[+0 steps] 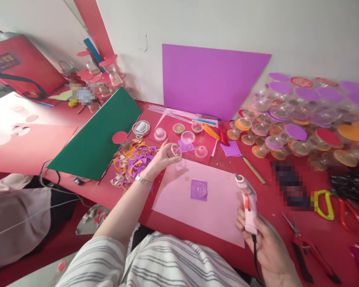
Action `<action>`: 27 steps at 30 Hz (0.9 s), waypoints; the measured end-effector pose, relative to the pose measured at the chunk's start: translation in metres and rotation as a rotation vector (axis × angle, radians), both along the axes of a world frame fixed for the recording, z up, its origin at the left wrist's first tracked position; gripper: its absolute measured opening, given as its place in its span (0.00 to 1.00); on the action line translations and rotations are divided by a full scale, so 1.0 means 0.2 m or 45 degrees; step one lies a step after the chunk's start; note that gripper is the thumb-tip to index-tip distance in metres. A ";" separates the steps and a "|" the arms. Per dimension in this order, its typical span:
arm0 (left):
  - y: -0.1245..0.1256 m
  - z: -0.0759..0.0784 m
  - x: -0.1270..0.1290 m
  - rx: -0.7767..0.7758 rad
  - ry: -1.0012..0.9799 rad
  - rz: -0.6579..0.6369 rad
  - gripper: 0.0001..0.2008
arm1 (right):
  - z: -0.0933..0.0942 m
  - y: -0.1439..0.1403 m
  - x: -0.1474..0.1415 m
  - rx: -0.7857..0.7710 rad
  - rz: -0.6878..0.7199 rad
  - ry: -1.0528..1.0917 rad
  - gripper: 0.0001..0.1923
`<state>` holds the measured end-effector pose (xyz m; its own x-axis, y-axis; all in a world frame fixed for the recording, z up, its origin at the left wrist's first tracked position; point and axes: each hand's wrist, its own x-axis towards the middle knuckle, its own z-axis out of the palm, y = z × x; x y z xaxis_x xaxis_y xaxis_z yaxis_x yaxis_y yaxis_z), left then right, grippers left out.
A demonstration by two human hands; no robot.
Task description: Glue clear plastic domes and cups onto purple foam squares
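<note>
My left hand [161,159] is closed around a small clear plastic cup [175,150], held above the far left part of a pink sheet [167,195]. In my right hand [261,235] is a pale pink hot glue gun [250,215] with an orange trigger and a black cord; its nozzle points up and away from me. On the sheet between my hands lies a purple square [194,195] with a clear plastic dome [201,189] on it. Several more clear cups, among them an upturned one [160,134], stand beyond my left hand.
Purple and orange scraps [134,163] lie left, beside a green board [98,135]. Stacked cup-and-disc pieces [296,131] fill the right. A wooden-handled knife [253,169], scissors [324,204] and red-handled pliers [309,245] lie nearby. A purple board [209,79] leans against the wall.
</note>
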<state>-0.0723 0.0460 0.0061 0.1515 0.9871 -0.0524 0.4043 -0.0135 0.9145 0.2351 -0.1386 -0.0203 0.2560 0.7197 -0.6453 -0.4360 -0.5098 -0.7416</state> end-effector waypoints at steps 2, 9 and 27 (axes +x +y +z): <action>-0.05 0.00 0.00 0.053 0.020 0.005 0.21 | 0.01 0.00 0.00 0.030 0.026 -0.003 0.20; -0.36 0.00 -0.02 -0.363 -0.333 -0.426 0.32 | 0.04 0.02 -0.03 -0.035 -0.111 0.001 0.19; -0.35 -0.04 0.16 -0.213 -0.283 -0.699 0.30 | 0.07 -0.03 -0.04 0.221 0.052 0.007 0.12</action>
<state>-0.0395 -0.0248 -0.0023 0.6602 0.7432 -0.1090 0.1787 -0.0145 0.9838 0.2276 -0.1441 -0.0055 0.2214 0.8303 -0.5115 -0.4220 -0.3913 -0.8178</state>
